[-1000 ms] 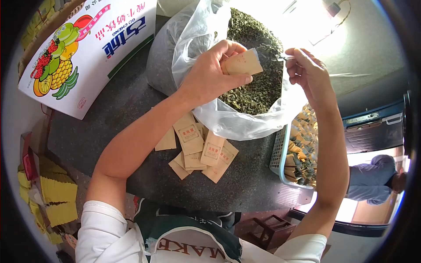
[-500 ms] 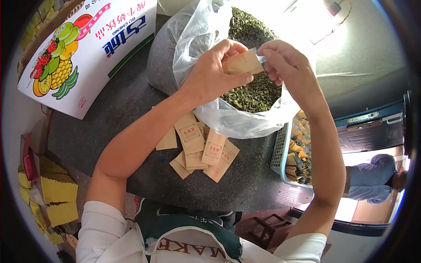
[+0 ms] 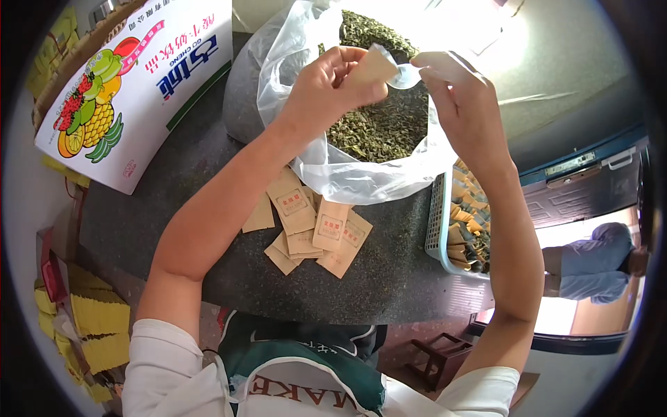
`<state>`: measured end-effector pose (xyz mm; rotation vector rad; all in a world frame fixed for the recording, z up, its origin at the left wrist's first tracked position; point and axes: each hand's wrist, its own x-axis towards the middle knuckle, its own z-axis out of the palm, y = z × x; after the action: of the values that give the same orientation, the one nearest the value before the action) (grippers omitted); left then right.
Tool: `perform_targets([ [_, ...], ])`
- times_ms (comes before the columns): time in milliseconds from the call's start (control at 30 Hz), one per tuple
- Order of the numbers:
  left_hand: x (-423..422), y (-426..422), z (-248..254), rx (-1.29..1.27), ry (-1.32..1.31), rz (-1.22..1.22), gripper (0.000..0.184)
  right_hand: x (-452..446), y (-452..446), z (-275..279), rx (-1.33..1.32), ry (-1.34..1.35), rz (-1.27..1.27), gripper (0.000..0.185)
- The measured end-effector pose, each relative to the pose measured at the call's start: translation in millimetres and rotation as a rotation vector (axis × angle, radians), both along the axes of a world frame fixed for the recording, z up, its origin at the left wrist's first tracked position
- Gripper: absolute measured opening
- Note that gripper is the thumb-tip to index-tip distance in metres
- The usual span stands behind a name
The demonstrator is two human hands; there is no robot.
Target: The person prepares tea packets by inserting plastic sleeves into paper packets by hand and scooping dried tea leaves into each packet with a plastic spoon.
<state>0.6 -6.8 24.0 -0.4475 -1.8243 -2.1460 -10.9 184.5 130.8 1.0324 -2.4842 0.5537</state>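
Observation:
My left hand is closed around a small brown paper packet, tilted with its mouth toward the right. In my right hand is a pale, translucent plastic spoon, pinched by the handle. Its bowl is right at the packet's mouth; I cannot tell whether they touch. Both hands are above a clear plastic bag whose top is wide apart, with dried green leaves inside. Several flat printed paper packets lie in a loose pile on the dark table, nearer my body.
A light blue plastic basket of filled packets stands at the table's right edge. On the left is a white carton printed with fruit. Yellow packs are at lower left. A person in blue is farther off at right.
The spoon's bowl has come out into view at the packet's mouth, and the packet is tilted more upright. Both hands appear slightly higher and farther left as the view shifts.

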Motion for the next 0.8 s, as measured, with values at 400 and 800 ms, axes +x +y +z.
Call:
perform_targets([
  [400, 30, 16, 15, -0.042, -0.02, 0.006, 0.058, 32, 23, 45, -0.39, -0.287, -0.115, 0.021],
  [800, 94, 35, 42, 0.124, 0.06, -0.391, 0.064, 150, 76, 46, -0.194, 0.402, 0.121, 0.019],
])
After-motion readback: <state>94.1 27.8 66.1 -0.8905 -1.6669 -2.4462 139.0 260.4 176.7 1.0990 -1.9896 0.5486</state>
